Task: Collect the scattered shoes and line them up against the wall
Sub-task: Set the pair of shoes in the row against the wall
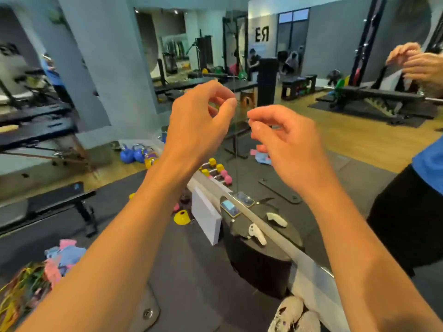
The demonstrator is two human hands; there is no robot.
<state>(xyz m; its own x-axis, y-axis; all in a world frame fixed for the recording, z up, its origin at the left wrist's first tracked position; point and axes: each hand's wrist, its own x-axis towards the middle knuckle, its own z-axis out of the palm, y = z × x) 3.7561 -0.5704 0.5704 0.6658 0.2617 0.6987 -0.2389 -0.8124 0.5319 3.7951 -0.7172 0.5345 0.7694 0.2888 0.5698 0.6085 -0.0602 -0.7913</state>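
A person's left hand [199,121] and right hand [285,142] are raised side by side, not touching, with fingers loosely curled and nothing visible in them. White shoes [291,312] lie on the dark floor mat [191,271] at the near edge, just beside a mirror [309,274].

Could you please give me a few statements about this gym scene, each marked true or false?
1. Neither the left hand nor the right hand holds a shoe. True.
2. The white shoes lie on the floor, lower in view than the raised hands. True.
3. The kettlebells are red. False: they are blue.
4. The cone stands on a bench. False: it sits on the dark floor mat.
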